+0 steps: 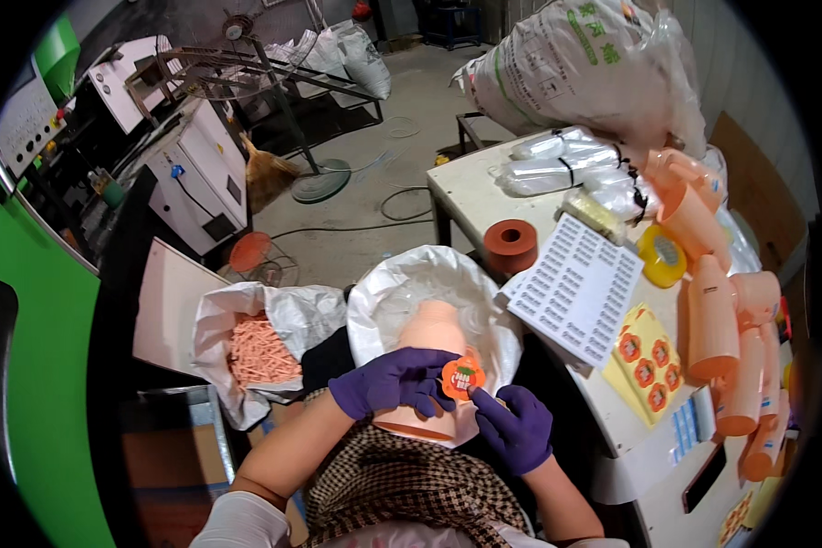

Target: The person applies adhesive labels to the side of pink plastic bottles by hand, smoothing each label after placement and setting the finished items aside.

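Note:
A large peach-coloured plastic bottle (432,321) lies in my lap, its neck pointing away from me and its wide base towards me. My left hand (388,382), in a purple glove, is over the bottle with its fingers closed at the left edge of an orange flower-shaped sticker (463,376). The sticker is in front of the bottle's right side. At its lower right edge, my right hand (518,427), also gloved in purple, has its fingertips pinched, the other fingers curled. A checked apron (384,475) covers my lap below the bottle.
Beyond the bottle stands a white-lined bag (384,294); left of it, a sack holds pink sticks (260,352). The right-hand table (470,187) carries label sheets (575,288), a yellow sticker sheet (647,365), brown tape (511,245), a phone (703,478) and several peach bottles (711,320).

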